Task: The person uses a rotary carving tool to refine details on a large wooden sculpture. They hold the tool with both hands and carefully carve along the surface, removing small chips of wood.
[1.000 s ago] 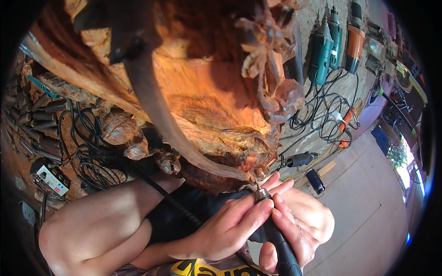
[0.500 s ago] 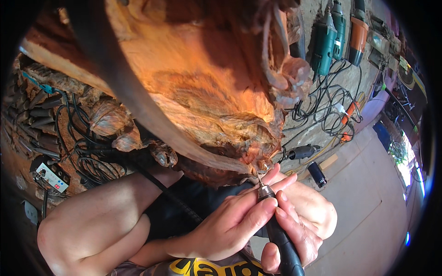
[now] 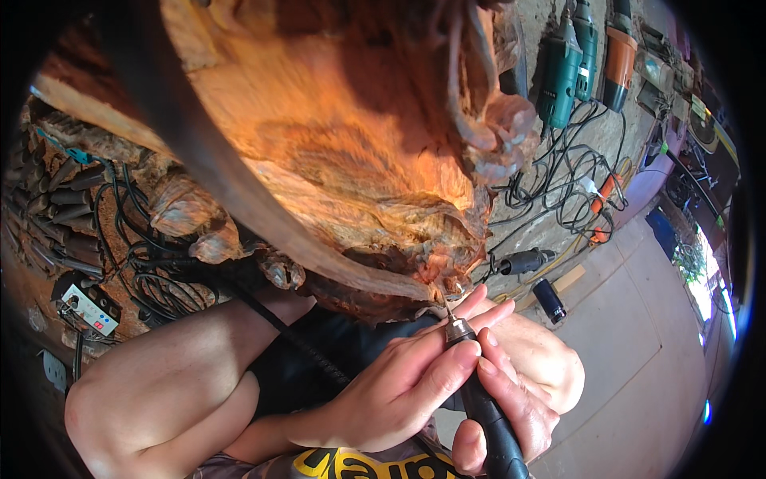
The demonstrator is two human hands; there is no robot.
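A large reddish-brown wood carving (image 3: 343,136) fills the upper middle, with a long curved strip (image 3: 263,211) arching across its front. At its lower right end, the thin bit of a black rotary carving tool (image 3: 488,419) meets or nearly meets the wood. My left hand (image 3: 399,387) is closed on the tool near its metal collar, thumb laid along it and some fingers stretched out beyond. My right hand (image 3: 515,403) grips the black body from the right side, fingertips against it. The tool's rear end runs off the lower edge.
Two green power tools (image 3: 560,76) and an orange one (image 3: 619,68) lie at upper right, beside tangled black cables (image 3: 554,172). A black cylinder (image 3: 549,300) is on the floor. At left are a white control box (image 3: 89,310), cables and several dark rods (image 3: 68,199). My bare knees flank the work.
The carving has shifted very slightly left in the picture. Both hands keep the same hold on the rotary carving tool, its tip at the same spot.
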